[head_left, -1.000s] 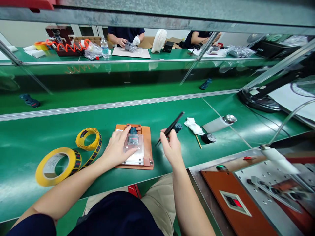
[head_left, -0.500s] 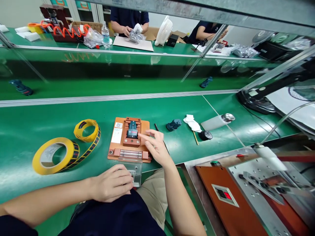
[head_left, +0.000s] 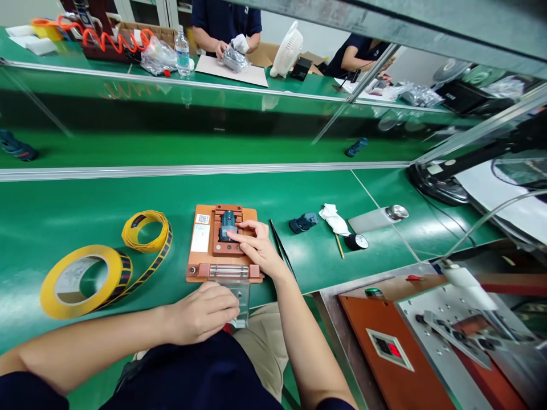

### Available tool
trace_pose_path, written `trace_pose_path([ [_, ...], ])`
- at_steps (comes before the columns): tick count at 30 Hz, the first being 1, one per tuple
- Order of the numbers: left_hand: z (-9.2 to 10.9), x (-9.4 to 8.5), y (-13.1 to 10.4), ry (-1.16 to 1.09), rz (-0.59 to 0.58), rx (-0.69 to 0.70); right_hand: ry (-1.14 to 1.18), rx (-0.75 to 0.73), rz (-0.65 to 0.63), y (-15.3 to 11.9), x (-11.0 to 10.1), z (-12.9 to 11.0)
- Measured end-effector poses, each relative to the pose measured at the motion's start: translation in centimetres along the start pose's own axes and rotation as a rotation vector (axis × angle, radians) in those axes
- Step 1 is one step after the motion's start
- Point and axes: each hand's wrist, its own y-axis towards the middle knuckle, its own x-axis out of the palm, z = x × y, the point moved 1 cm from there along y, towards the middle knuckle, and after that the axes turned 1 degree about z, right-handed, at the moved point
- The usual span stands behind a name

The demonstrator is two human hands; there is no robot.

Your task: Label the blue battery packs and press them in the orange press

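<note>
A small dark blue battery pack sits in the recess of an orange-brown fixture on the green bench. My right hand reaches over the fixture from the right. Its index fingertip touches the front face of the pack, and the other fingers are loosely spread. In front of the fixture hangs a hinged clear plastic flap, swung toward me past the bench edge. My left hand lies over the flap's left part with its fingers curled together. Whatever sits under those fingers is hidden; a bit of red shows below them.
To the left stand a yellow label roll and a looser label coil. Tweezers, another battery pack, white tissue and a bottle lie right. A machine stands lower right. Two people work behind the partition.
My right index finger has moved left from the pack's right edge onto its front face. My left hand has shifted slightly right and up over the flap. The view has tilted a little.
</note>
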Motion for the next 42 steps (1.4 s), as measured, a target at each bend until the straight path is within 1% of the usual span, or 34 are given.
trace_pose_path([
  [4, -0.1, 0.0, -0.1, -0.001, -0.015, 0.023, -0.03, -0.023, -0.036, 1.0, -0.2, 0.1],
  [7, -0.1, 0.2, -0.2, -0.005, -0.005, 0.032, -0.059, -0.016, -0.052, 2.4, 0.0, 0.2],
  [10, -0.2, 0.4, -0.2, -0.013, 0.013, 0.037, -0.068, -0.004, -0.079, 3.2, 0.1, -0.3],
  [11, -0.2, 0.5, -0.2, -0.015, 0.017, 0.037, -0.077, 0.015, -0.061, 3.3, 0.2, -0.5],
  [15, -0.2, 0.9, -0.4, -0.006, 0.031, 0.047, -0.194, 0.154, 0.089, 3.5, 0.2, -1.7],
  [17, 0.0, 0.8, -0.3, 0.01, 0.053, 0.068, -0.264, 0.2, 0.085, 3.7, 0.4, -2.5],
  [19, 0.2, 0.1, 0.1, 0.019, 0.11, 0.078, -0.279, 0.223, 0.09, 3.9, 0.2, -3.7],
  [20, 0.2, -0.5, 0.5, 0.033, 0.169, 0.054, -0.254, 0.238, 0.108, 3.9, 0.0, -4.5],
  [21, 0.0, -1.3, 1.1, 0.058, 0.262, -0.004, -0.209, 0.252, 0.125, 3.8, -0.3, -5.3],
  [22, -0.3, -2.3, 1.8, 0.087, 0.387, -0.103, -0.152, 0.258, 0.136, 3.5, -0.7, -6.2],
  [23, -0.7, -3.4, 2.7, 0.1, 0.523, -0.235, -0.098, 0.252, 0.141, 3.2, -1.1, -7.2],
  [24, -1.3, -4.4, 3.7, 0.066, 0.645, -0.382, -0.06, 0.228, 0.145, 2.7, -1.5, -8.1],
  [25, -1.9, -5.4, 4.7, -0.035, 0.727, -0.526, -0.043, 0.186, 0.156, 2.2, -1.8, -8.9],
  [26, -2.6, -6.1, 5.8, -0.217, 0.742, -0.644, -0.042, 0.138, 0.179, 1.7, -2.1, -9.6],
  [27, -3.1, -6.7, 7.0, -0.443, 0.7, -0.728, -0.043, 0.099, 0.217, 1.1, -2.4, -10.1],
  [28, -3.5, -7.0, 8.0, -0.663, 0.638, -0.777, -0.028, 0.081, 0.262, 0.6, -2.7, -10.5],
  [29, -3.6, -7.1, 9.0, -0.844, 0.585, -0.797, 0.014, 0.085, 0.303, 0.0, -2.8, -10.7],
  [30, -3.5, -7.1, 9.9, -0.972, 0.557, -0.797, 0.085, 0.106, 0.331, -0.4, -3.0, -10.7],
  [31, -3.3, -7.1, 10.6, -1.043, 0.559, -0.786, 0.184, 0.143, 0.338, -0.8, -3.0, -10.7],
  [33, -2.4, -6.7, 11.6, -1.076, 0.6, -0.75, 0.422, 0.236, 0.295, -1.5, -2.9, -10.6],
  [35, -1.6, -6.3, 12.2, -1.057, 0.614, -0.719, 0.628, 0.312, 0.267, -2.0, -2.6, -10.5],
  [36, -1.2, -6.0, 12.4, -1.045, 0.614, -0.709, 0.707, 0.339, 0.288, -2.1, -2.5, -10.4],
  [38, -0.9, -5.6, 12.6, -1.045, 0.613, -0.699, 0.811, 0.369, 0.371, -2.2, -2.1, -10.3],
  [40, -0.9, -5.2, 12.7, -1.066, 0.603, -0.695, 0.867, 0.392, 0.432, -2.3, -1.8, -10.3],
  [42, -1.2, -4.9, 12.7, -1.075, 0.59, -0.696, 0.925, 0.418, 0.462, -2.2, -1.7, -10.4],
])
